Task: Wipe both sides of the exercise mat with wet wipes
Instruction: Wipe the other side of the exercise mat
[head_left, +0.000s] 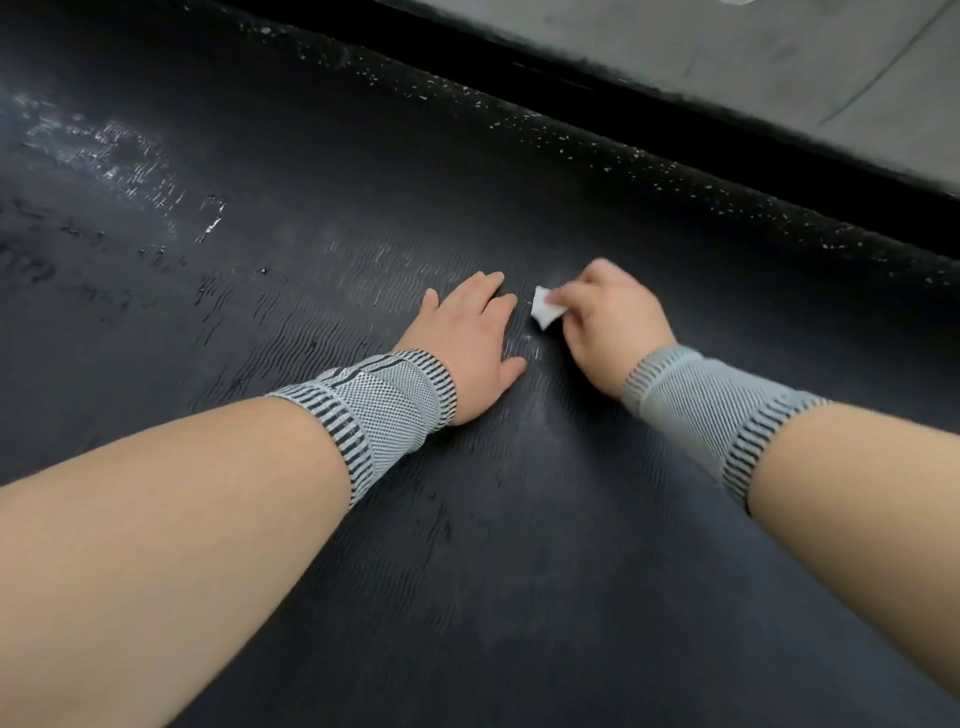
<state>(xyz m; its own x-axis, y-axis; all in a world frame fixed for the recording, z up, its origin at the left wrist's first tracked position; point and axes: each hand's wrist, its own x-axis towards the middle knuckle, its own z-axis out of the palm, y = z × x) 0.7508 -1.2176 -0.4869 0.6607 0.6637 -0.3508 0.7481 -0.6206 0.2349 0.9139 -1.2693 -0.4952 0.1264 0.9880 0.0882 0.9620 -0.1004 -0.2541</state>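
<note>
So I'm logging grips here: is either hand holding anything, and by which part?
The right hand pinches a white wet wipe by its right end; the left hand rests flat on the mat, holding nothing.

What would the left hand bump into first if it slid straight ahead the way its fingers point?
Probably nothing soon: the left hand points up-right over bare mat, passing left of the wipe; next comes the speckled floor strip.

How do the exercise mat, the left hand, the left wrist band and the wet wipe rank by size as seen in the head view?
1. exercise mat
2. left wrist band, which looks close to the hand in size
3. left hand
4. wet wipe
</note>
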